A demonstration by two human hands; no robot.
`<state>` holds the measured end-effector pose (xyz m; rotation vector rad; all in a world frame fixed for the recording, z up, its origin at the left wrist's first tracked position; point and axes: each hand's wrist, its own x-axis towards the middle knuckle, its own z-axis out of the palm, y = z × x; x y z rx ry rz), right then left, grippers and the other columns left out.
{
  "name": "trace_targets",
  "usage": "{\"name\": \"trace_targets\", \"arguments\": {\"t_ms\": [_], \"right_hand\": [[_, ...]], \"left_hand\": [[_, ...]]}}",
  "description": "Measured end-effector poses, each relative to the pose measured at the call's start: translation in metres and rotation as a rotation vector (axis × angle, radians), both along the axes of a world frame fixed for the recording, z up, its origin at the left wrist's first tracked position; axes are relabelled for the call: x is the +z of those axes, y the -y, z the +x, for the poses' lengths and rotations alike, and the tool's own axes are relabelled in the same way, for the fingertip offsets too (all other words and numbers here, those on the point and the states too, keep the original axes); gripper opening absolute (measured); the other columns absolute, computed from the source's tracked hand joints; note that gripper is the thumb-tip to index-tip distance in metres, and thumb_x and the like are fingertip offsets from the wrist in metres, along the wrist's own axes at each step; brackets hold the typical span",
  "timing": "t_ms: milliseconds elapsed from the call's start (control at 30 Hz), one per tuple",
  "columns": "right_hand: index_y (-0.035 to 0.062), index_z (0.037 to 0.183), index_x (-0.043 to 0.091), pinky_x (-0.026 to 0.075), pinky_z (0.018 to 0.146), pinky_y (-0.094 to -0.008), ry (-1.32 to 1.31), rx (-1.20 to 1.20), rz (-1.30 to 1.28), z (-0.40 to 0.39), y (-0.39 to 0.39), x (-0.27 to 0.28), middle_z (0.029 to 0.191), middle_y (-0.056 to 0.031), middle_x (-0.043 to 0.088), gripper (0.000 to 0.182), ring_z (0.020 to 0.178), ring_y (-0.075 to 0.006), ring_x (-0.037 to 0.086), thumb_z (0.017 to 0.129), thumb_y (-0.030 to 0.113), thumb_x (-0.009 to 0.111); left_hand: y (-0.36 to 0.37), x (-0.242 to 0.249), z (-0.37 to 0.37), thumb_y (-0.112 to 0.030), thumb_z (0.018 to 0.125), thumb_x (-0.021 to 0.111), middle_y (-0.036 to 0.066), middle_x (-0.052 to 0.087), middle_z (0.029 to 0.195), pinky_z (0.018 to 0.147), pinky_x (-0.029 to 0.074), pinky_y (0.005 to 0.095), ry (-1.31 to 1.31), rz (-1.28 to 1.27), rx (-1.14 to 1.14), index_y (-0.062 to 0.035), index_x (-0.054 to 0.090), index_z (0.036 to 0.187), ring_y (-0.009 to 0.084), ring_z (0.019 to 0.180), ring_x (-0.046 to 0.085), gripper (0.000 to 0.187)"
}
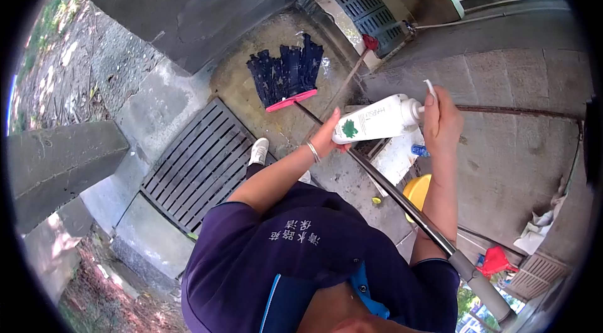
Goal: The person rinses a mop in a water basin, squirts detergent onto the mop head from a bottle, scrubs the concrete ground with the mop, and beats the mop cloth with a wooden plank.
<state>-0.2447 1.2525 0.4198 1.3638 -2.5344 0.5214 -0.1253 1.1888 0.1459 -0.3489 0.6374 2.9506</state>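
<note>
A white pump bottle [374, 123] with a green leaf print is held tilted in front of my chest. My left hand [325, 137], with a bangle at the wrist, grips its base. At the other end my right hand [443, 116] is closed around the pump top, the white nozzle [429, 87] sticking out beside the fingers. A mop pole [402, 198] runs diagonally beneath the bottle and leans against my right arm. Its dark blue cloth strips [287, 69] lie spread on the wet floor below a pink mop head [291, 101].
A slatted drain grate [201, 160] is by my shoe [258, 151]. To the right are a yellow basin [417, 195], a blue-labelled bottle [420, 150], a white cloth [535, 232] and a red item [497, 261]. Another stick with a red end [370, 42] leans near a wall vent [369, 14].
</note>
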Motion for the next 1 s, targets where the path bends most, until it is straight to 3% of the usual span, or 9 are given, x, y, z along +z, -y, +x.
{"name": "trace_targets", "arguments": {"t_ms": [100, 267, 433, 533, 700, 767, 1000], "right_hand": [[0.0045, 0.101, 0.059, 0.045, 0.056, -0.0397, -0.068, 0.002, 0.004, 0.005, 0.021, 0.003, 0.068, -0.0184, 0.059, 0.027, 0.064, -0.0357, 0.060, 0.091, 0.028, 0.051], [0.0031, 0.103, 0.059, 0.045, 0.055, -0.0409, -0.074, -0.071, -0.006, -0.014, 0.054, -0.001, 0.071, -0.0198, 0.060, 0.030, 0.064, -0.0370, 0.060, 0.092, 0.029, 0.049], [0.0038, 0.102, 0.059, 0.044, 0.055, -0.0453, -0.077, -0.095, 0.020, -0.035, 0.084, -0.010, 0.069, -0.0208, 0.061, 0.034, 0.063, -0.0386, 0.060, 0.093, 0.033, 0.046], [0.0040, 0.098, 0.058, 0.044, 0.056, -0.0496, -0.180, -0.115, 0.161, -0.044, 0.093, -0.026, 0.065, -0.0220, 0.060, 0.035, 0.062, -0.0406, 0.060, 0.093, 0.035, 0.042], [0.0037, 0.101, 0.057, 0.045, 0.057, -0.0497, -0.128, -0.147, 0.278, -0.045, 0.100, -0.035, 0.067, -0.0220, 0.061, 0.036, 0.063, -0.0407, 0.060, 0.093, 0.036, 0.042], [0.0035, 0.106, 0.058, 0.046, 0.058, -0.0485, -0.173, -0.134, 0.176, -0.049, 0.099, -0.042, 0.069, -0.0217, 0.061, 0.039, 0.065, -0.0402, 0.061, 0.092, 0.037, 0.043], [0.0031, 0.109, 0.058, 0.046, 0.058, -0.0466, -0.141, -0.203, 0.198, -0.051, 0.081, -0.021, 0.074, -0.0215, 0.062, 0.042, 0.066, -0.0391, 0.062, 0.092, 0.038, 0.045]], "left_hand": [[0.009, 0.002, -0.013, -0.067, 0.089, 0.022, 0.006, 0.059, 0.067, 0.043, 0.042, 0.0301, -0.005, 0.079, 0.025, -0.0096, 0.060, 0.099, 0.0181, 0.053, 0.055, 0.069], [0.042, 0.008, -0.036, -0.063, 0.090, 0.031, 0.005, 0.054, 0.056, 0.036, 0.032, 0.0297, 0.117, 0.067, 0.121, -0.0112, 0.058, 0.080, 0.0171, 0.043, 0.050, 0.059], [0.071, 0.007, -0.057, -0.060, 0.090, 0.034, 0.005, 0.054, 0.056, 0.034, 0.029, 0.0287, 0.104, 0.070, 0.196, -0.0110, 0.058, 0.081, 0.0175, 0.040, 0.048, 0.055], [0.081, -0.001, -0.066, -0.059, 0.090, 0.035, 0.004, 0.053, 0.055, 0.034, 0.028, 0.0283, 0.121, 0.086, 0.219, -0.0105, 0.058, 0.082, 0.0167, 0.039, 0.047, 0.054], [0.086, -0.008, -0.067, -0.059, 0.090, 0.036, 0.004, 0.054, 0.055, 0.034, 0.029, 0.0276, 0.082, 0.078, 0.215, -0.0107, 0.059, 0.082, 0.0164, 0.039, 0.048, 0.054], [0.089, -0.011, -0.070, -0.058, 0.091, 0.035, 0.004, 0.055, 0.056, 0.034, 0.031, 0.0278, 0.132, 0.078, 0.188, -0.0095, 0.059, 0.082, 0.0165, 0.040, 0.050, 0.055], [0.089, -0.009, -0.065, -0.059, 0.090, 0.036, 0.005, 0.058, 0.059, 0.034, 0.032, 0.0280, 0.152, -0.022, 0.224, -0.0089, 0.060, 0.085, 0.0158, 0.041, 0.051, 0.055]]}}
